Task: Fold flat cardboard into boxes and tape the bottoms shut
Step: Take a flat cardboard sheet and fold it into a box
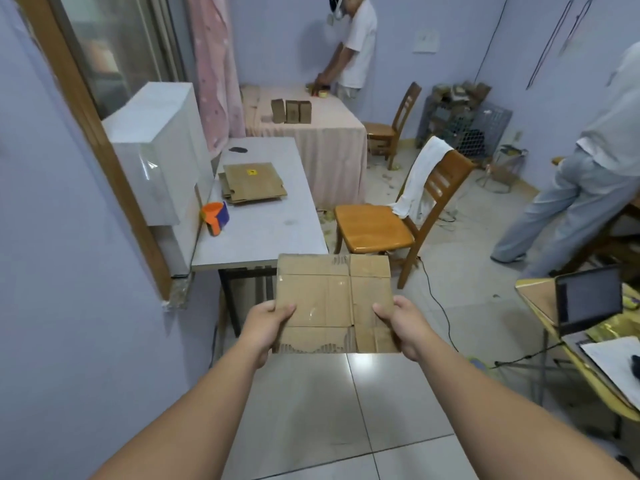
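I hold a flat brown cardboard sheet (334, 303) in the air in front of me, over the tiled floor. Its creases show and its near edge is torn. My left hand (266, 327) grips its left edge, thumb on top. My right hand (403, 325) grips its right edge the same way. On the grey table (263, 230) ahead lie a stack of flat cardboard (251, 183) and an orange and blue tape dispenser (215, 216).
A wooden chair (377, 226) with a white cloth stands right of the grey table. Three folded boxes (291, 111) stand on a pink-covered table where a person works. Another person stands at right. A desk with a tablet (588, 299) is at near right.
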`<state>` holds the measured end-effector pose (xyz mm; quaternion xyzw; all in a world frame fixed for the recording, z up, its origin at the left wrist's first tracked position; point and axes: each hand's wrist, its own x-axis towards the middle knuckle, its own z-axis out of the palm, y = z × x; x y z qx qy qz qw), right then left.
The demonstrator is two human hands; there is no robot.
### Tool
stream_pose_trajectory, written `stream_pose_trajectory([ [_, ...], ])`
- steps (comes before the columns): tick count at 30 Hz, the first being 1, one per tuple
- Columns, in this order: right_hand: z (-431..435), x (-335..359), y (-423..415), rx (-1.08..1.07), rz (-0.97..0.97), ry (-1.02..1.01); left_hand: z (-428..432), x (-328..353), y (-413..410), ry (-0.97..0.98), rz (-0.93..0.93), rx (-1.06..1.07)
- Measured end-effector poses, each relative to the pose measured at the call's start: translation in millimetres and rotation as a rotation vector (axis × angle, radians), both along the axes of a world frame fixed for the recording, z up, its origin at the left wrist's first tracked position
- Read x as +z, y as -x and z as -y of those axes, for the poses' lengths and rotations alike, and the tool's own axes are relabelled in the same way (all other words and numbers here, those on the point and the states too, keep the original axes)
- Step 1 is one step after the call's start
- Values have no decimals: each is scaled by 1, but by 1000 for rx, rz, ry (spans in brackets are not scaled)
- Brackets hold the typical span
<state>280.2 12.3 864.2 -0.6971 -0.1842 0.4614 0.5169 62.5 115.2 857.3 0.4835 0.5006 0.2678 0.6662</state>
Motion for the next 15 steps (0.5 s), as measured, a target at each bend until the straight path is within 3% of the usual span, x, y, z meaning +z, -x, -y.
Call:
stream_pose_trajectory([
  [7, -35, 3, -49, -5, 16, -80, -21, 13, -48, -66, -1, 66],
  [15, -111, 6, -157, 147, 176, -135, -68, 30, -170, -173, -84, 205],
])
